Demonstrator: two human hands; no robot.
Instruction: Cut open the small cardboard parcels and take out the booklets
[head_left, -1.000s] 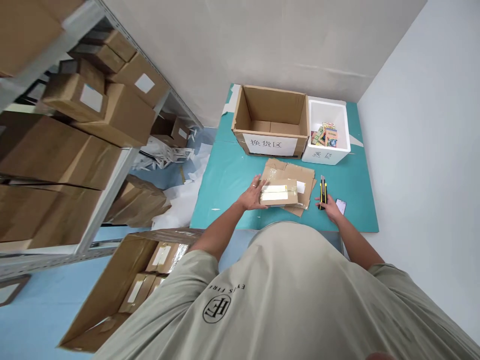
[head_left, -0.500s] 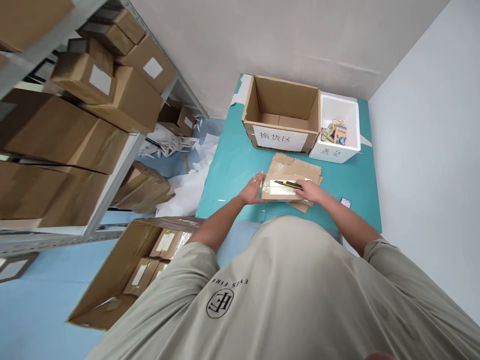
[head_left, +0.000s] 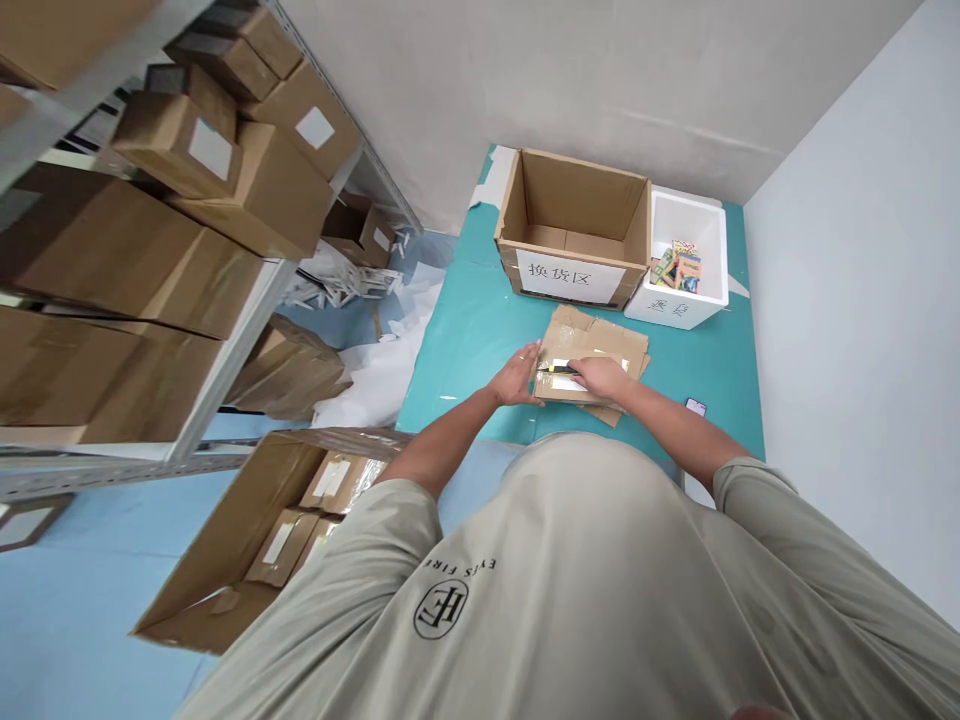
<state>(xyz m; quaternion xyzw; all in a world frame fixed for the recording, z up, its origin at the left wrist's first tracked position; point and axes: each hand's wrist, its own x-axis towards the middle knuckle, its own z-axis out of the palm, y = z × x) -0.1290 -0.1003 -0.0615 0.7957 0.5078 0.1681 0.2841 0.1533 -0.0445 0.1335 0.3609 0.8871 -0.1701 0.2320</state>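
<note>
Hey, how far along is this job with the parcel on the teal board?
Done, it seems: colourful packs lie in the white foam box. In hand: the right hand holds a utility knife to the taped parcel, the left hand open beside it. Left: that parcel looks closed, and more parcels sit in the open carton.

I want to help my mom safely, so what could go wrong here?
The knife in the right hand seems to point toward the left hand, so a slip might cut those fingers. The blade could also go too deep into the package and scratch anything inside.
</note>
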